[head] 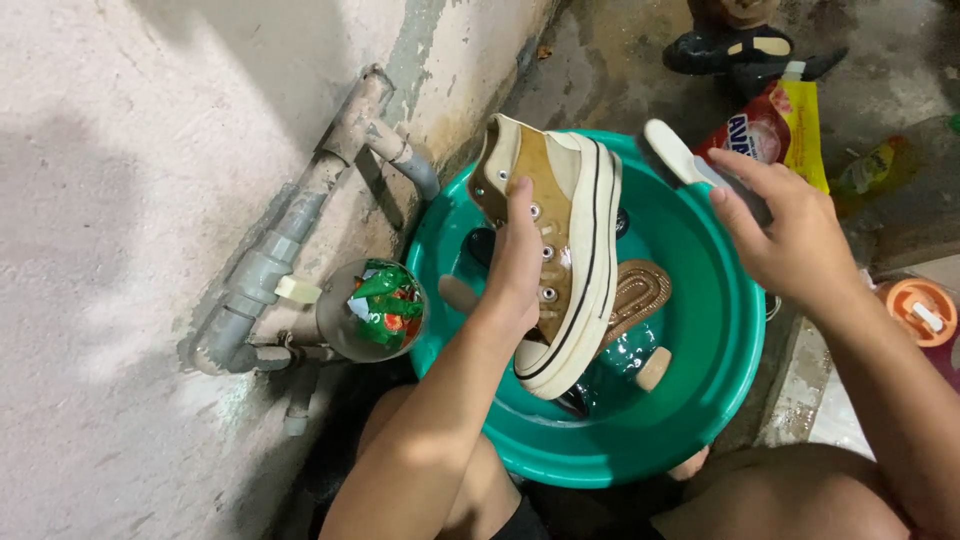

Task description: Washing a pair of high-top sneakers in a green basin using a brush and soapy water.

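a tan canvas high-top shoe with a cream rubber sole and a dark stripe (562, 250) is held on its side above a round green plastic basin (720, 340), its sole turned toward the right. the left hand (515, 265) is wrapped over the eyelet side of the upper, fingers curled closed around the canvas and thumb tucked against it. the right hand (785, 230) is closed around a scrubbing brush with a white plastic handle (680, 155), whose handle end sticks out toward the shoe; the bristles are hidden by the fingers. the brush is held just beside the shoe's sole, and whether it touches cannot be told. in the basin, shallow water is seen with a brown patterned insole (635, 295) lying under the shoe. a grey plastic pipe (300, 210) is fixed along the rough wall at the left, and a small bowl of green and red sachets (380, 305) is set just beside the basin. a red and yellow detergent pouch (775, 125) lies beyond the basin.
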